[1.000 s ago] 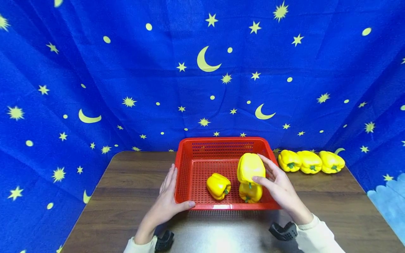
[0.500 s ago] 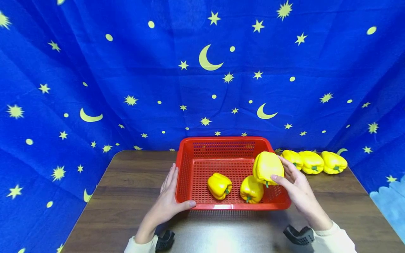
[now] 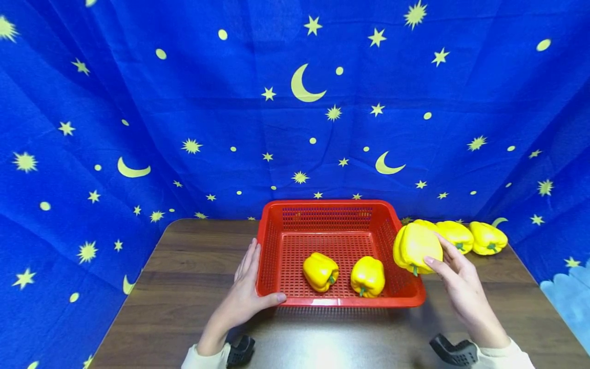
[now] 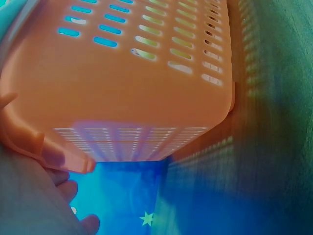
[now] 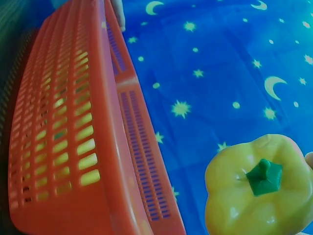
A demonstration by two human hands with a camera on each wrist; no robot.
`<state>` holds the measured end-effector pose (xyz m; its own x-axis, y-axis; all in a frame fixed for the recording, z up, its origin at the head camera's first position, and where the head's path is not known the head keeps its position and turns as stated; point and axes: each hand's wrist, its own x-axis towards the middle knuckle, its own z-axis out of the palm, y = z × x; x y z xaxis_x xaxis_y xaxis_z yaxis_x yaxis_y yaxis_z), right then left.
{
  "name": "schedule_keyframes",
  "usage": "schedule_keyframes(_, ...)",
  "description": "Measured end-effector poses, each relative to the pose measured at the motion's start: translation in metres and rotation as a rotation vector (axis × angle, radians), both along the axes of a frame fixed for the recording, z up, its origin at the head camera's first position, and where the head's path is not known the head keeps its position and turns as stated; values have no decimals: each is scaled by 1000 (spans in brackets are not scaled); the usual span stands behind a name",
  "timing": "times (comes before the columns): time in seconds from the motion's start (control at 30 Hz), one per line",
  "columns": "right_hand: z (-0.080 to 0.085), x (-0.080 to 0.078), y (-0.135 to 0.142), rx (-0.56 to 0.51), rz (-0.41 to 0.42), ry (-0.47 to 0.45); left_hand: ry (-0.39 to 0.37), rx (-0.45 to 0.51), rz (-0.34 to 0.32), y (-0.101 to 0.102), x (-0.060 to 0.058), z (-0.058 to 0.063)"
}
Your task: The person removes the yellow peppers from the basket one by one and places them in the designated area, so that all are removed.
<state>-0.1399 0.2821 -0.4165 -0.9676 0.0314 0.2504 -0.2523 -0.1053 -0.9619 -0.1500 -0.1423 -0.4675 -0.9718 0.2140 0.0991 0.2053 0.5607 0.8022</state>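
Observation:
My right hand (image 3: 467,289) grips a yellow bell pepper (image 3: 417,248) between thumb and fingers, over the right rim of a red plastic basket (image 3: 345,302). In the right wrist view that pepper (image 5: 259,191) shows its green stem, apart from the basket's wall. Two more yellow bell peppers lie inside on the basket's floor, a left one (image 3: 320,271) and a right one (image 3: 367,277). Along the basket's left side my left hand (image 3: 241,289) rests with straight fingers, its thumb on the front rim. The left wrist view shows its fingertips (image 4: 68,190) at the basket's rim.
Several yellow bell peppers stand in a row at the table's back right, among them a middle one (image 3: 455,237) and a right-hand one (image 3: 488,238); the held pepper partly hides another. A blue star-patterned cloth (image 3: 221,102) hangs behind the wooden table (image 3: 152,307).
My right hand has carried the held bell pepper rightward, from above the right-hand pepper in the basket to the basket's right rim. The left hand keeps its place.

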Motion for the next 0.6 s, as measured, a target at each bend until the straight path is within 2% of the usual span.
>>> schedule_keyframes(0.23,-4,2,14,11,-62,-3,-11,-3,2,0,-1,0)
schedule_keyframes(0.43,-9,4,25,-56,-85,-36,-31,-5,15,1,-1,0)
schedule_keyframes(0.6,-13,4,33,-58,-107,-61,-29,-3,10,1,0,2)
